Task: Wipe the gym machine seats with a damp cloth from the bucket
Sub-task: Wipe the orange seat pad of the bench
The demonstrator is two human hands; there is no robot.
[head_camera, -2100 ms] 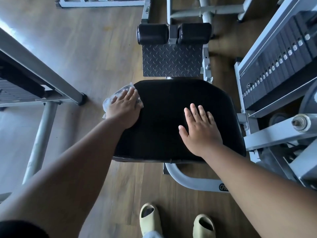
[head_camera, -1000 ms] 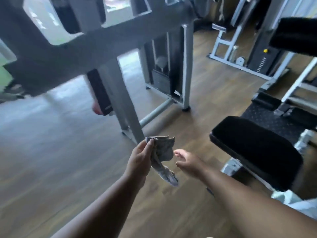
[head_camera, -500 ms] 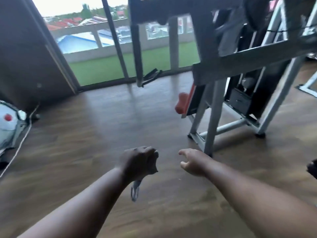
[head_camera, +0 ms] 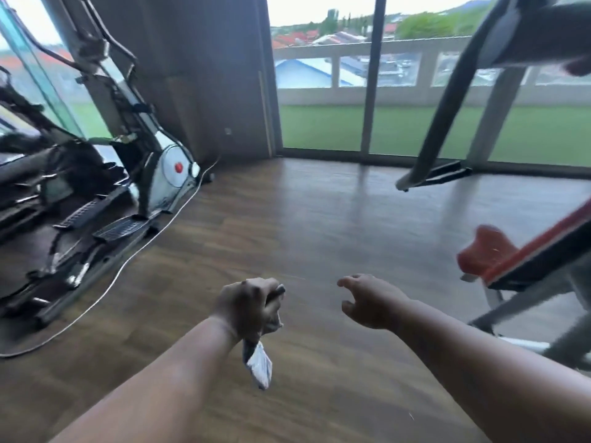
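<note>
The left hand (head_camera: 248, 306) is closed into a fist around the cloth (head_camera: 259, 366), with the fingers curled tightly over the bunched upper part of it. A loose pale end of the cloth hangs down below the fist, beside the left wrist, and it touches nothing else. The right hand (head_camera: 367, 300) is held in the air at about the same height, a little apart from the left one. Its fingers are loosely bent and spread, and it holds nothing. Both bare forearms reach forward from the lower edge of the view over the wooden floor (head_camera: 303, 219), which is dark brown and shows some soft reflections of light. To the left stands an elliptical trainer (head_camera: 134, 174) with black pedals and a white housing that has a red dot on it. It stands on a dark mat, and a thin pale cable (head_camera: 134, 254) runs along the floor next to the mat. On the right side there is a gym machine with a red seat pad (head_camera: 486, 254) and a black and red padded board above it, on a grey frame. This seat is well apart from the cloth. A dark slanted bar of another machine crosses the upper right corner. Behind everything there are tall glass windows (head_camera: 323, 100), and through them a green lawn, a low wall and roofs are visible.
</note>
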